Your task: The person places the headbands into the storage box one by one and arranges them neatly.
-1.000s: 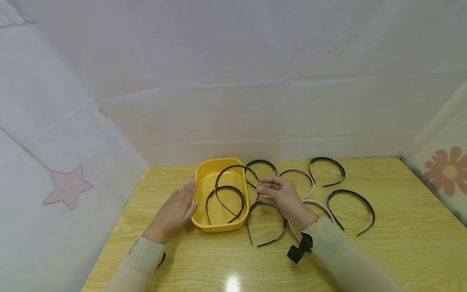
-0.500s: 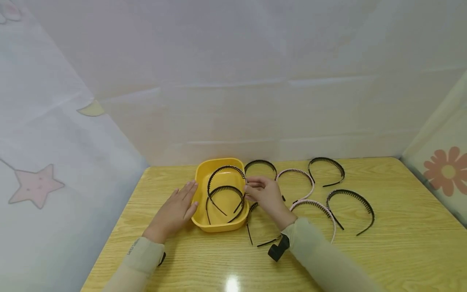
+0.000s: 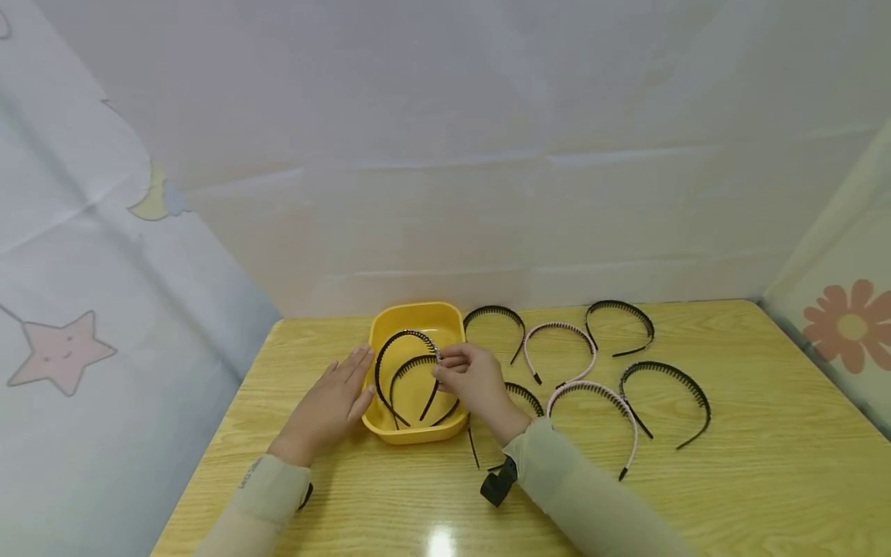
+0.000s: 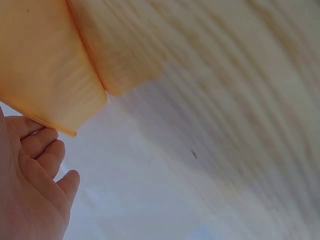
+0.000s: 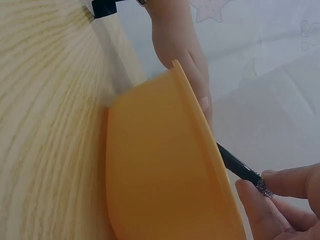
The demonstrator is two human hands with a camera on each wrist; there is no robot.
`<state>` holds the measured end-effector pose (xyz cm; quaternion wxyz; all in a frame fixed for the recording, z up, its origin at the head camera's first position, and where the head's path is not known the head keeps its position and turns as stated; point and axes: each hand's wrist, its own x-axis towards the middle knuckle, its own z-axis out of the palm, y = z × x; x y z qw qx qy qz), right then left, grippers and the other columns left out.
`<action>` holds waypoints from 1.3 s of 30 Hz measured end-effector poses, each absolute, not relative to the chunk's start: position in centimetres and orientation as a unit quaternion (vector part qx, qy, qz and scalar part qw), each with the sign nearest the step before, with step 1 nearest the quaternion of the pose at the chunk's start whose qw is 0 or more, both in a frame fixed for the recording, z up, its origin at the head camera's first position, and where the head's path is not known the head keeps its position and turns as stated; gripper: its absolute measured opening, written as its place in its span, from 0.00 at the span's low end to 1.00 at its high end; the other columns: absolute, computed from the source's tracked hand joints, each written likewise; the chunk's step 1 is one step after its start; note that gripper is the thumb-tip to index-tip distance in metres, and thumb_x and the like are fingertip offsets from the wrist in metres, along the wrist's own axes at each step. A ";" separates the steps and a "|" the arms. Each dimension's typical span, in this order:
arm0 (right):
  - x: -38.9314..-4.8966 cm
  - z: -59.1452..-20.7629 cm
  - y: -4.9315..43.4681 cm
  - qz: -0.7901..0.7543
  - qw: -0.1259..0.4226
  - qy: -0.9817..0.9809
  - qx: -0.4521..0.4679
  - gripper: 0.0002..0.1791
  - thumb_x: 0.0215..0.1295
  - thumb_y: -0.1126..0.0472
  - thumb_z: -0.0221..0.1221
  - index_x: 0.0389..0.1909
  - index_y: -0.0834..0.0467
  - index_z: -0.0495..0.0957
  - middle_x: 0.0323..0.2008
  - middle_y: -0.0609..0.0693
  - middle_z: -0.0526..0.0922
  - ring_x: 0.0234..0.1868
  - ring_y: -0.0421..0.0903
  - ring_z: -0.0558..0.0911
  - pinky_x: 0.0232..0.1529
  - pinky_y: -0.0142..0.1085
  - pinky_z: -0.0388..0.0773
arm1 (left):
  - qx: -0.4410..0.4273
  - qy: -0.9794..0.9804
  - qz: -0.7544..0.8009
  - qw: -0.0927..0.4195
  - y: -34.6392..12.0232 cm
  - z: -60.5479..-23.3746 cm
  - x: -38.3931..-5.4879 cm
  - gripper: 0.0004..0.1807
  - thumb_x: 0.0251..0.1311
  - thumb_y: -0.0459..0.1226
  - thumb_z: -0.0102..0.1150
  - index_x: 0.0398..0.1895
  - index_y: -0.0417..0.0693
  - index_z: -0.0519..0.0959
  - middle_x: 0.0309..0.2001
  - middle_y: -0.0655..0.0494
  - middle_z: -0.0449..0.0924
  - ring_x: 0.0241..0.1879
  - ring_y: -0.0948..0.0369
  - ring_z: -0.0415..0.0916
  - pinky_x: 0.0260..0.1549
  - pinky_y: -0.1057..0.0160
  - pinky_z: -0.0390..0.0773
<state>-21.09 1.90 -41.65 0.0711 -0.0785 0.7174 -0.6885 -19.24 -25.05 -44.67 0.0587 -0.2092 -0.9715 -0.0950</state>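
Note:
My right hand [image 3: 476,384] pinches a black toothed headband [image 3: 380,363] by its right side, over the yellow plastic tray [image 3: 418,437]. In the right wrist view, thumb and fingers grip the headband [image 5: 240,167] at a glittery patch, just past the tray's rim. Another black headband [image 3: 412,362] lies inside the tray, partly covered by the held one. Against the tray's left rim rests my left hand [image 3: 327,406], its fingers straight; the left wrist view has its fingertips at the rim of the tray [image 4: 60,90].
Right of the tray lie several headbands: a black one [image 3: 496,309] at the back, a pink one [image 3: 560,325] beside it, another pink one [image 3: 629,422] in front, and black ones farther right [image 3: 699,394]. A printed cloth wall [image 3: 487,232] stands along the table's back edge.
My right hand has moved left with the black headband, from the tray's right rim to over its inside, and the headband has lowered. My left hand has stayed at the left rim.

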 end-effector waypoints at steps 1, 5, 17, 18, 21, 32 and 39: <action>-21.1 -41.7 1.8 -0.688 0.075 0.718 -0.081 0.18 0.66 0.70 0.65 0.56 0.69 0.79 0.43 0.58 0.81 0.37 0.44 0.84 0.39 0.38 0.89 | -0.209 -0.971 -0.095 0.059 -25.0 -44.7 -19.3 0.34 0.80 0.49 0.38 0.80 0.38 0.52 0.80 0.44 0.51 0.79 0.48 0.48 0.77 0.43 0.50; -21.0 -42.0 1.4 -0.681 0.087 0.722 -0.086 0.18 0.66 0.69 0.66 0.55 0.68 0.79 0.43 0.57 0.81 0.38 0.46 0.84 0.40 0.38 0.89 | -0.206 -0.972 -0.095 0.058 -25.0 -44.6 -19.3 0.34 0.80 0.48 0.40 0.80 0.38 0.52 0.80 0.44 0.51 0.79 0.48 0.48 0.77 0.42 0.50; -20.8 -42.2 1.2 -0.662 0.088 0.737 -0.106 0.18 0.64 0.69 0.67 0.54 0.68 0.80 0.40 0.58 0.81 0.34 0.48 0.85 0.40 0.45 0.89 | -0.202 -0.973 -0.101 0.057 -24.9 -44.7 -19.2 0.34 0.80 0.47 0.42 0.81 0.40 0.52 0.80 0.46 0.50 0.79 0.49 0.48 0.76 0.41 0.49; -20.8 -42.2 1.2 -0.661 0.092 0.737 -0.107 0.18 0.64 0.69 0.67 0.54 0.68 0.80 0.39 0.58 0.81 0.33 0.48 0.85 0.40 0.46 0.89 | -0.201 -0.973 -0.101 0.056 -24.9 -44.8 -19.3 0.34 0.80 0.48 0.42 0.81 0.40 0.52 0.80 0.46 0.50 0.79 0.49 0.48 0.76 0.41 0.49; -20.8 -42.0 1.2 -0.660 0.109 0.736 -0.103 0.18 0.63 0.69 0.68 0.53 0.67 0.80 0.36 0.56 0.82 0.29 0.50 0.86 0.40 0.51 0.88 | -0.202 -0.973 -0.100 0.057 -24.9 -44.9 -19.4 0.34 0.80 0.48 0.41 0.81 0.40 0.52 0.80 0.45 0.50 0.79 0.49 0.48 0.76 0.41 0.49; -21.0 -41.7 1.9 -0.655 0.086 0.741 -0.123 0.14 0.67 0.72 0.61 0.53 0.69 0.80 0.41 0.57 0.79 0.32 0.48 0.86 0.42 0.49 0.88 | -0.208 -0.971 -0.099 0.061 -25.1 -44.8 -19.4 0.34 0.80 0.47 0.41 0.80 0.38 0.52 0.80 0.44 0.50 0.79 0.48 0.48 0.76 0.41 0.50; -20.8 -41.1 3.9 -0.630 0.069 0.750 -0.188 0.09 0.71 0.66 0.59 0.48 0.61 0.84 0.37 0.54 0.84 0.37 0.55 0.85 0.42 0.55 0.86 | -0.210 -0.970 -0.106 0.059 -25.1 -44.9 -19.5 0.34 0.80 0.47 0.42 0.80 0.38 0.53 0.80 0.44 0.50 0.79 0.48 0.48 0.76 0.41 0.49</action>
